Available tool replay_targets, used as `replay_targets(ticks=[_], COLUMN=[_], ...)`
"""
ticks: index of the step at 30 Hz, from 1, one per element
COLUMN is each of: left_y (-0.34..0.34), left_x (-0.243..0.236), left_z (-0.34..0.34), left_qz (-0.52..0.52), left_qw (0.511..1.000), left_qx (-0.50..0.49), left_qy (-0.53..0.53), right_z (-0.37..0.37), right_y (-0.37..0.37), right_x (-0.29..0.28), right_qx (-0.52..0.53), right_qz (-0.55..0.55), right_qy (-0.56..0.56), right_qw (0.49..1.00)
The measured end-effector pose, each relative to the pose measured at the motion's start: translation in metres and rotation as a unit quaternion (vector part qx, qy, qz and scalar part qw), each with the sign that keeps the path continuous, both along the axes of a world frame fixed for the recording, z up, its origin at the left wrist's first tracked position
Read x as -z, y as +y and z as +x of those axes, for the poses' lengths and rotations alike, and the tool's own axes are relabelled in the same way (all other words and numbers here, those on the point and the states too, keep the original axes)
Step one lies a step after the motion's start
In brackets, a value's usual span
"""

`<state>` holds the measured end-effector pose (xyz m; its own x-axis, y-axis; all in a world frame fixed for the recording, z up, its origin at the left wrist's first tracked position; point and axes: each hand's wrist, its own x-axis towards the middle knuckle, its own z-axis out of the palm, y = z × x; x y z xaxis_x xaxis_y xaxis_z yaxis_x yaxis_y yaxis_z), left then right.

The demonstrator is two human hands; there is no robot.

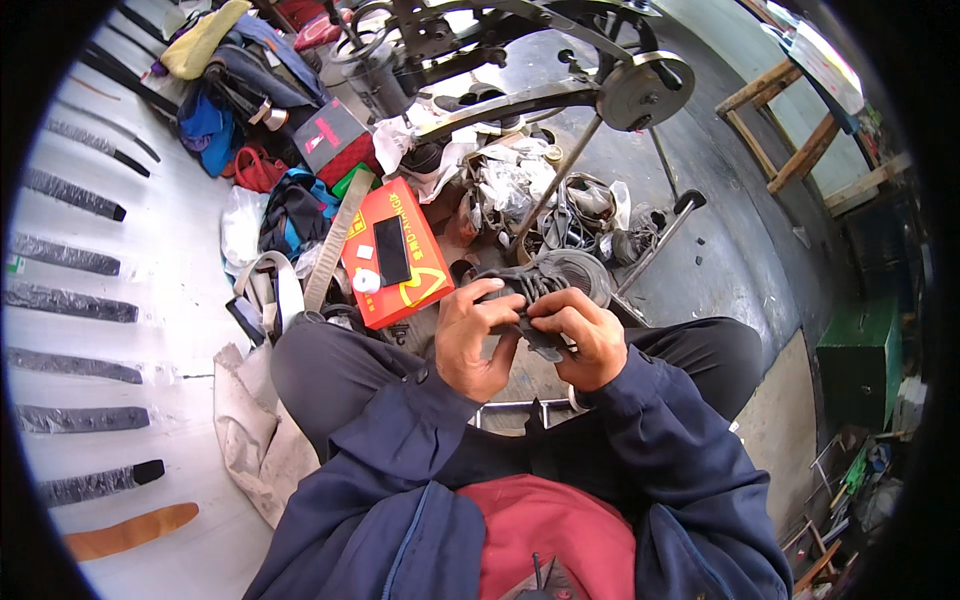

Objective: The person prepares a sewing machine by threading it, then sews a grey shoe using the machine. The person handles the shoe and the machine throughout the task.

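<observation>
A dark lace-up shoe (548,283) is between my hands above my lap, its sole edge turned toward the far right. My left hand (474,338) has thumb and fingers pinched at the near left part of the shoe. Opposite it, my right hand (584,338) grips the near right part, fingers curled in by the laces. The fingertips of both hands come close together there. What exactly lies under them, lace or shoe upper, I cannot make out.
A red box (431,268) with a black phone (392,252) and a small white roll (366,281) stands ahead left. A metal shoe-repair machine with a handwheel (645,90) rises at the far side. A wooden stool (762,85) is far right; wrapped strips (75,305) line the left wall.
</observation>
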<state>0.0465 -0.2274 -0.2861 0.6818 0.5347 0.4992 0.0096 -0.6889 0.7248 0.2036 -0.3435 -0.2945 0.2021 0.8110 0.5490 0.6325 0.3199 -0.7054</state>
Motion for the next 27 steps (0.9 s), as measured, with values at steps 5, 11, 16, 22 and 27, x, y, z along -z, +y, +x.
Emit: replay_targets(ticks=[5,11,16,22,27], left_y=[0.017,0.028,0.032,0.030,0.031], left_x=[0.005,0.013,0.016,0.015,0.018], left_z=[0.001,-0.001,-0.001,0.009,0.006], left_qz=[0.096,0.128,0.103,-0.053,-0.202], left_qw=[0.995,0.992,0.995,0.995,0.962], left_qx=[0.018,0.005,0.007,0.039,0.127], left_qy=[-0.026,-0.017,0.013,0.073,0.135], right_z=[-0.003,-0.006,-0.003,-0.005,-0.001], right_y=[0.001,0.002,0.010,0.012,0.014], right_x=[-0.004,-0.018,-0.012,0.007,0.018], right_qx=[-0.028,-0.055,-0.011,0.086,0.087], right_qz=[-0.035,-0.090,-0.075,-0.202,-0.221], right_qy=[0.016,0.105,0.078,0.340,0.480], right_qw=[0.999,0.989,0.994,0.915,0.844])
